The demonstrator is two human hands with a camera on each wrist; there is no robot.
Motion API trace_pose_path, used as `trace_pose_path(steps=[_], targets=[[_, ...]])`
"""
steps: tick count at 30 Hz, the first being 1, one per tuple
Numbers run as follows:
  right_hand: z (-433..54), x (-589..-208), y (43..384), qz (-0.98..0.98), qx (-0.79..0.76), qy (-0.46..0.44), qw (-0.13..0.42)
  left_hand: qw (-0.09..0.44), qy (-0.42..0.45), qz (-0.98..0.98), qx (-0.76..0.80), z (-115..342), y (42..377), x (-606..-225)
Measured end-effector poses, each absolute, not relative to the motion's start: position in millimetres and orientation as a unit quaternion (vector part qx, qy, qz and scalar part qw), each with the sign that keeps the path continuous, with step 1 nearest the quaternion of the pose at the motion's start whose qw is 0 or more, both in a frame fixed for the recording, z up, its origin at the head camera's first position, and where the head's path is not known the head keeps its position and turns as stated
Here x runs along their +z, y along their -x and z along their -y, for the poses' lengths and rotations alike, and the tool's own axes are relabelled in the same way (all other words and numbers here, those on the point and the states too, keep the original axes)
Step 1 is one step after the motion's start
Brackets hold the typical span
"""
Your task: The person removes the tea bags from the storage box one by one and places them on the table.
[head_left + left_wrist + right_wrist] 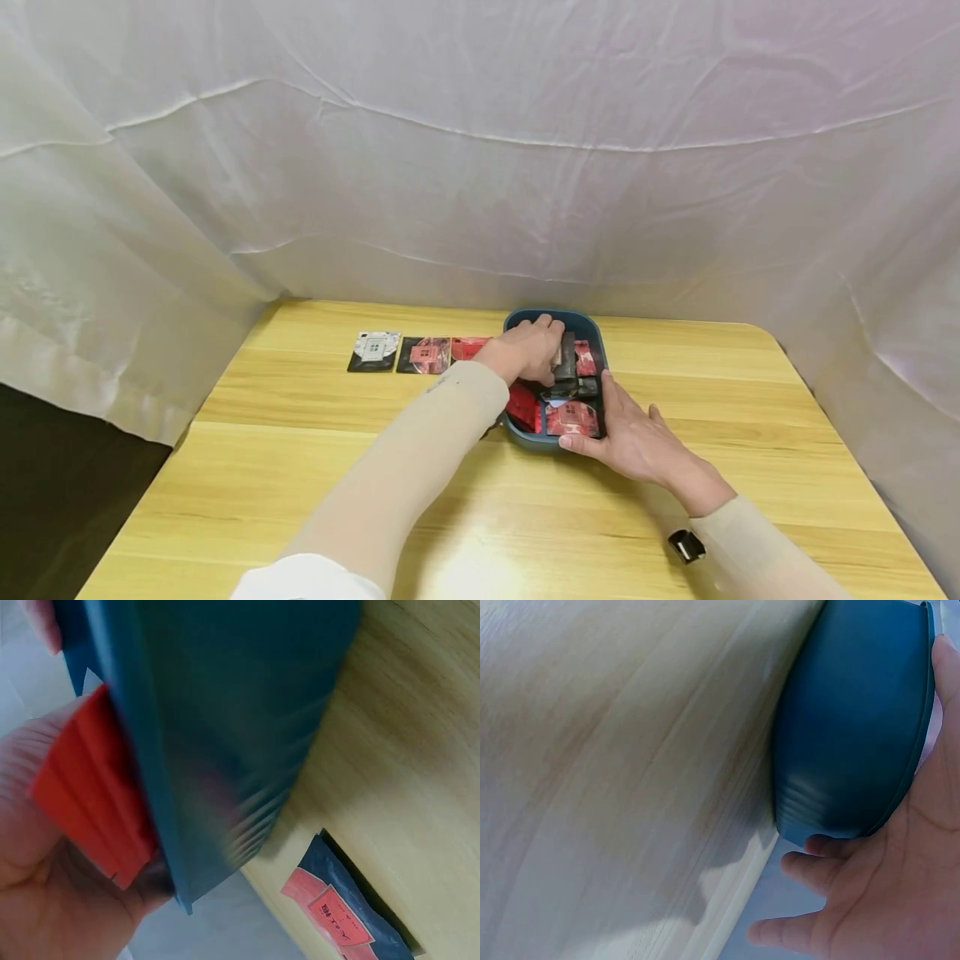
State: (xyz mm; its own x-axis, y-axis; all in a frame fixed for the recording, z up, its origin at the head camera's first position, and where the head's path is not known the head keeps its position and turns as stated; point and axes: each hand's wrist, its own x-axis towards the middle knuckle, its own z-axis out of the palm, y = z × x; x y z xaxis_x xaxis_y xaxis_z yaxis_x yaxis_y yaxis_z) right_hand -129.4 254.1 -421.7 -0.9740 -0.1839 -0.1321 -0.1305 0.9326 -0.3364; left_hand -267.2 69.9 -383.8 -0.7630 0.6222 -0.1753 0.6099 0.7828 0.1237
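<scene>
A blue plastic box full of sachets stands at the table's back edge. My left hand reaches over its left side, fingers bent down among dark sachets; its fingertips are hidden, so I cannot tell whether it pinches one. In the left wrist view a red sachet sticks up over the rim, in front of the palm. Red sachets lie in the near part of the box. My right hand rests against the box's near right corner, thumb at the near rim, fingers spread in the right wrist view.
Left of the box, a white-and-black sachet, a black-and-pink sachet and a red sachet lie in a row on the wooden table. Pale cloth hangs behind the table and at both sides.
</scene>
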Motion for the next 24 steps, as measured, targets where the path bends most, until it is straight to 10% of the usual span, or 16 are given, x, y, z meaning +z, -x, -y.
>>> trace_pose_path(steps=[24], targets=[[-254, -421, 132, -0.979, -0.166, 0.09, 0.073, -0.005, -0.331, -0.941, 0.07, -16, 262, -334]])
